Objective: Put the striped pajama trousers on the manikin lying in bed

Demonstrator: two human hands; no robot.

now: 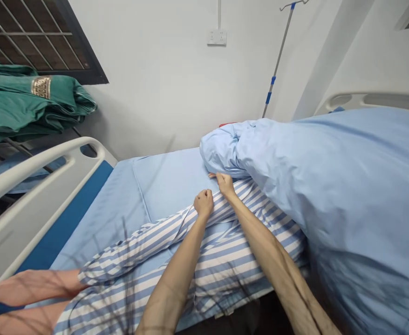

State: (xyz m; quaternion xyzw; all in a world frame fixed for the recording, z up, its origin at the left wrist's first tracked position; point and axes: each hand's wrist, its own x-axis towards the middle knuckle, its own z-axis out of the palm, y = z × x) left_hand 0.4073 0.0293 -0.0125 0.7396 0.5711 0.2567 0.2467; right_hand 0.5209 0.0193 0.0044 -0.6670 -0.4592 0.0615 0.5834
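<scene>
A figure in blue-and-white striped trousers (pixel 232 270) lies on the bed, bare feet (pixel 33 286) at the left. Over the far trouser leg, my left hand (pixel 203 203) is closed in a fist, with no object showing in it. My right hand (pixel 225 184), also closed, is farther up that leg, beside the lower edge of a light blue quilt (pixel 330 177). Its fingers are turned away, so anything inside them is hidden. Fingertips (pixel 212 175) of the lying figure show just past it, under the quilt's edge. The quilt hides the upper body.
A light blue sheet (pixel 169 174) covers the mattress. The bed's white end board (pixel 40 172) stands at the left, with folded green cloth (pixel 26 102) beyond it. An IV pole (pixel 279 60) rises behind the bed, near a wall socket (pixel 217 37).
</scene>
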